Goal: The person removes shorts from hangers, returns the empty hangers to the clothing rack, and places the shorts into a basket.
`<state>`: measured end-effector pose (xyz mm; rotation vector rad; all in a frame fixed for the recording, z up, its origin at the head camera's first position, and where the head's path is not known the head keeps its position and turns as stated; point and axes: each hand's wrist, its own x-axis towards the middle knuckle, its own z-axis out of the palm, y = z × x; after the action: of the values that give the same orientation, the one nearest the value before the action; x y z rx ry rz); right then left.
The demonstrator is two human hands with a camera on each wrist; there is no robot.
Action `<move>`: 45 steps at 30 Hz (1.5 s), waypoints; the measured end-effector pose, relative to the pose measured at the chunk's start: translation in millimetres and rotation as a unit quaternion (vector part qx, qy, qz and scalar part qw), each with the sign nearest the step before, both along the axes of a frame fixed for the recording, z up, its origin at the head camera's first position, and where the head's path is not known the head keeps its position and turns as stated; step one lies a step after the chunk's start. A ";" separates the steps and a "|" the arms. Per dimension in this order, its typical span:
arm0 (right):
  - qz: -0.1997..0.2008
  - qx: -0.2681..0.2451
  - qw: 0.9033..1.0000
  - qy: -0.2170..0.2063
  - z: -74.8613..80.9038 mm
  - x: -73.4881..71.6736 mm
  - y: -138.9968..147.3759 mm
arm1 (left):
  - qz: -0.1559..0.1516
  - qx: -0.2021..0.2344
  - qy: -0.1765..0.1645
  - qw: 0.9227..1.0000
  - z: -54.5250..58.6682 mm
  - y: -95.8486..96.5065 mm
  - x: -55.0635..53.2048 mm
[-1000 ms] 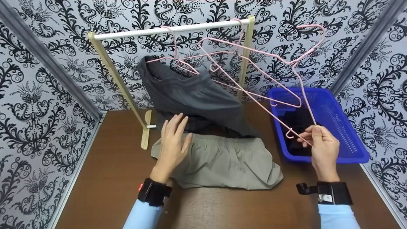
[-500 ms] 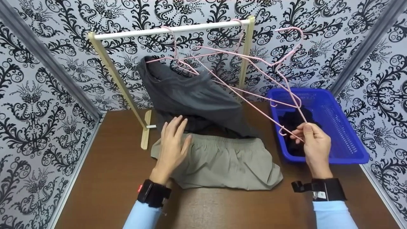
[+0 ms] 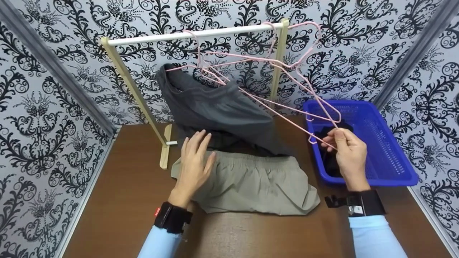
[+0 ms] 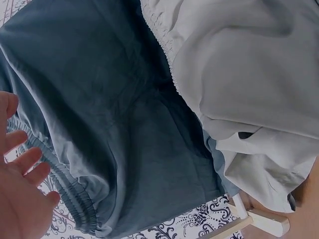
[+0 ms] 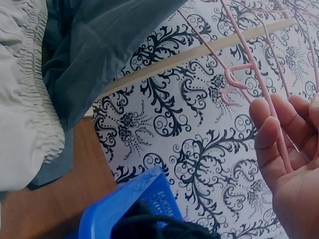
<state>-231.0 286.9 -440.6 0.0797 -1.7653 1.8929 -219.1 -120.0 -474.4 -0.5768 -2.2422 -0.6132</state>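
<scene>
My right hand (image 3: 347,152) grips one lower corner of a bare pink hanger (image 3: 304,56) between thumb and fingers. The hanger's hook stands up beside the top of the rack's right post. In the right wrist view, the hanger wire (image 5: 244,42) runs up from my curled fingers. My left hand (image 3: 195,161), fingers spread and nearly straight, hovers before dark grey shorts (image 3: 218,107) and overlaps olive-beige shorts (image 3: 254,186). Those dark shorts hang by a gathered waistband (image 4: 67,191) from a pink hanger on the rod, while the beige pair lies on the table.
A small rack with a white rod (image 3: 222,33) and pale wooden posts stands at the back. Another bare pink hanger (image 3: 274,41) hangs near the rod's right end. At right, a blue basket (image 3: 380,143) holds dark cloth. Patterned walls enclose the brown table (image 3: 247,236).
My right hand has carried the pink hanger left and slightly farther back, bringing its hook from above the basket to the rack's right post. My left hand has barely moved.
</scene>
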 end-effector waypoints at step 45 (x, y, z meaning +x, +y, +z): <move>0.047 0.130 0.990 -0.002 40.2 -37.1 -31.5 | -0.001 -0.003 -0.020 1.000 4.7 -2.6 -0.9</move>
<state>-268.0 255.4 -400.4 0.2591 -2.0350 1.7154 -220.0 -122.6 -469.6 -0.5740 -2.2819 -0.6247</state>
